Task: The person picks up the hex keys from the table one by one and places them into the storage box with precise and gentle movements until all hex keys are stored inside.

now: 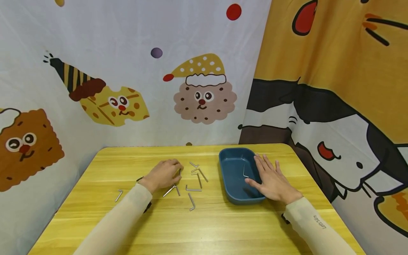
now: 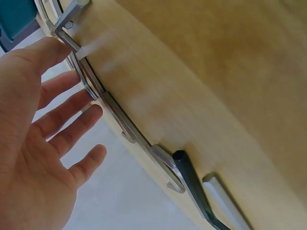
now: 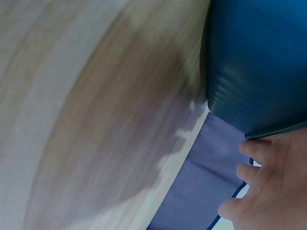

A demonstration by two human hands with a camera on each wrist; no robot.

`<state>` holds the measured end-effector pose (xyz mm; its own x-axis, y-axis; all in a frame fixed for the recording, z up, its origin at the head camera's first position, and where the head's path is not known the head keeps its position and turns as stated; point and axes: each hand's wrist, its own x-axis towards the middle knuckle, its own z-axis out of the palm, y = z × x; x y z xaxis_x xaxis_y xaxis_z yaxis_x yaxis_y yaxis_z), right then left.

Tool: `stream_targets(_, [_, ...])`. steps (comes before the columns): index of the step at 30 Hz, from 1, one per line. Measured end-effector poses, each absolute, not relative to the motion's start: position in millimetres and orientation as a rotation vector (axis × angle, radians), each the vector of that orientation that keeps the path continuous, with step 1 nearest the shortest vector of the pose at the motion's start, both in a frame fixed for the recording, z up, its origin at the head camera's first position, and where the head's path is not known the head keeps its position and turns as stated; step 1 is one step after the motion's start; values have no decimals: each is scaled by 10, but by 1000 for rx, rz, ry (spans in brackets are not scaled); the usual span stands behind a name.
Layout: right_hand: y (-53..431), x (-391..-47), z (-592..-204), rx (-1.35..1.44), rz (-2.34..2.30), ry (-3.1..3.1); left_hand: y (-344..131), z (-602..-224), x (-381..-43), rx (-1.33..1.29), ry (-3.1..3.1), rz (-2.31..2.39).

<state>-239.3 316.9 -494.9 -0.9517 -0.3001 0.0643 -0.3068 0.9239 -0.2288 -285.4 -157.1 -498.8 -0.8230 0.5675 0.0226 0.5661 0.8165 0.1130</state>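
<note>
In the head view my left hand (image 1: pixel 162 174) is low over the left of the table among several L-shaped hex keys (image 1: pixel 193 190). Its thumb and fingertips pinch a small hex key (image 2: pixel 84 79), which shows along the fingertips in the left wrist view. Two crossed hex keys (image 1: pixel 172 190) lie just below this hand. My right hand (image 1: pixel 271 180) rests at the right rim of a blue tray (image 1: pixel 224 177), fingers straight along the edge and thumb reaching over the inside. One hex key (image 1: pixel 244 172) lies in the tray.
A lone hex key (image 1: pixel 119 195) lies farther left on the wooden table (image 1: pixel 191 233). More hex keys (image 1: pixel 202 175) are grouped between the left hand and the tray. Behind the table hangs a cartoon-print cloth (image 1: pixel 127 63), which meets its back edge.
</note>
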Motion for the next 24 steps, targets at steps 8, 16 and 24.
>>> stream_targets(8, [3168,-2400,-4947,484,367,-3058,-1563,-4970,-2843,932,2992,165])
stream_targets(16, [3170,-2400,-4938,487,378,-3059,-1539,-4980,-2859,915,2987,116])
stream_targets(24, [3176,-2400,-4937,491,382,-3058,-1542,-4978,-2851,882,2987,115])
